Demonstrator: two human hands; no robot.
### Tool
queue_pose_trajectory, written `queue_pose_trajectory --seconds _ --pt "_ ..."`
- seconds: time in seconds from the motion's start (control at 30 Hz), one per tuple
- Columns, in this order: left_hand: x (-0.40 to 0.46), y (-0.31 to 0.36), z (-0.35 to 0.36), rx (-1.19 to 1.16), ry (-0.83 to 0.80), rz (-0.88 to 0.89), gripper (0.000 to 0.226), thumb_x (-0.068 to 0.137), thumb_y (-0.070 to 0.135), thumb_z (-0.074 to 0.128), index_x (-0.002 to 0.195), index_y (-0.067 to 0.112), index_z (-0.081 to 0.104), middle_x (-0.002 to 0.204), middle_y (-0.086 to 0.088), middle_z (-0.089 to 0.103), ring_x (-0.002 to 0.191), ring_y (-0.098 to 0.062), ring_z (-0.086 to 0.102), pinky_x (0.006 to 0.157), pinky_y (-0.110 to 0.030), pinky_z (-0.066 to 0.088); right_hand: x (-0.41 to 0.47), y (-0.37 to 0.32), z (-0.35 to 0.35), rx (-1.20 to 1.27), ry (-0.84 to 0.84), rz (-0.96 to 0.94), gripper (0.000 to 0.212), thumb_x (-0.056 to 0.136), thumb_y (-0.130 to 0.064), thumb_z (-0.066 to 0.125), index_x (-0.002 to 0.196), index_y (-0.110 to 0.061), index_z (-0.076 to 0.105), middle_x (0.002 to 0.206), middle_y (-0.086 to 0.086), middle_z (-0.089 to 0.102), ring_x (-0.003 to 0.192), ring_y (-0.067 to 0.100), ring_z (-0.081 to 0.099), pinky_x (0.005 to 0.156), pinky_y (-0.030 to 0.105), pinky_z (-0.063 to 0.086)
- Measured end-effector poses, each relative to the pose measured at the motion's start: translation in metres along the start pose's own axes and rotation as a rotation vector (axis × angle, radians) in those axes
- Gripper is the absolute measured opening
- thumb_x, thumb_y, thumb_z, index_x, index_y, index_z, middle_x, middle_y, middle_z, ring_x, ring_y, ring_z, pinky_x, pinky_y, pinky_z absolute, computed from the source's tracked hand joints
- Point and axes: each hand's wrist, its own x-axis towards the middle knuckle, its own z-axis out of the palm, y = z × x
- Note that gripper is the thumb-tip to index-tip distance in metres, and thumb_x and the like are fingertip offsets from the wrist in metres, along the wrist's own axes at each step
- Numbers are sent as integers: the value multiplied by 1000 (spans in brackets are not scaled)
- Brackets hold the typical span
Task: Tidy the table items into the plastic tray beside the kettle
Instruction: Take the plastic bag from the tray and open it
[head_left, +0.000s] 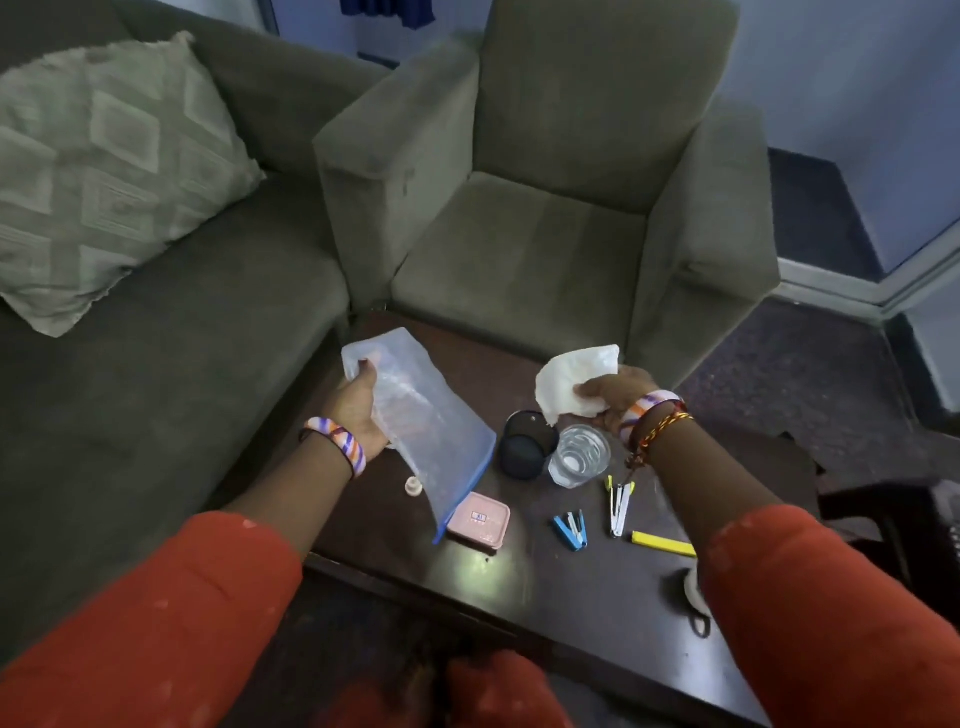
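My left hand grips a translucent plastic tray with a blue rim, held tilted above the dark table. My right hand is closed on a crumpled white cloth lifted over the table's far side. On the table lie a pink lidded box, a clear glass, a black round object, a blue stapler, a white and yellow stapler, a yellow marker and a small beige cap. No kettle is in view.
A grey-green armchair stands just behind the table, and a sofa with a patterned cushion is on the left. A whitish object peeks out beside my right sleeve. A dark item sits at the right.
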Motion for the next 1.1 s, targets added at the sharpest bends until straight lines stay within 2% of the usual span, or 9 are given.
queue_pose_trajectory --seconds 0.1,0.2,0.3,0.5,0.63,0.8,0.93,1.0,1.1 --pt "-2 -1 -5 21 100 5 27 95 36 32 77 20 46 84 1 49 76 -11 50 66 -25 48 19 14 6 -64 -3 61 43 82 12 57 124 5 51 93 19 62 73 29 60 74 41 51" --pt "-5 0 -10 73 -34 -10 48 52 45 81 78 16 53 84 -2 54 79 -14 56 67 -26 52 42 32 14 -66 -16 108 42 83 11 56 124 3 52 106 21 59 89 32 57 70 41 52" --pt "5 -5 -20 121 -90 -25 79 12 49 89 79 16 66 86 -4 66 78 -18 67 72 -36 57 84 69 16 -168 18 138 40 81 -13 61 120 -5 57 117 18 62 103 34 60 92 48 51" --pt "20 -19 -27 -24 -16 -100 54 51 44 75 97 17 65 99 -8 69 90 -24 68 76 -48 54 101 92 28 -380 244 0 18 81 -35 53 73 -20 59 87 13 71 88 36 67 86 46 55" --pt "26 -18 -23 -47 -21 -94 53 38 43 84 83 19 74 91 -8 73 80 -23 72 71 -50 56 102 83 38 -399 186 0 28 81 -32 56 95 -11 67 93 14 70 92 37 66 87 48 54" --pt "35 -18 -28 -59 -63 -90 65 19 44 91 77 21 75 86 -5 75 78 -22 73 76 -50 54 110 83 36 -450 216 31 14 77 -31 61 73 -18 65 80 9 66 88 35 66 85 47 56" --pt "39 -21 -30 -80 -17 -117 72 29 42 89 94 19 69 91 -7 75 82 -24 73 71 -51 57 114 83 34 -595 246 -1 37 77 -17 66 112 -5 61 108 17 68 102 35 62 88 39 54" --pt "39 -21 -28 -78 0 -126 61 48 41 81 102 19 64 101 -9 71 87 -25 72 71 -49 58 117 85 34 -618 243 -31 39 79 -13 66 117 -4 59 116 17 66 108 34 61 89 37 52" --pt "42 -21 -24 -66 -6 -109 80 30 43 89 102 18 64 97 -7 72 86 -24 72 73 -49 57 119 86 33 -704 215 -100 26 81 -9 62 106 -2 64 108 18 69 103 34 64 85 37 53"
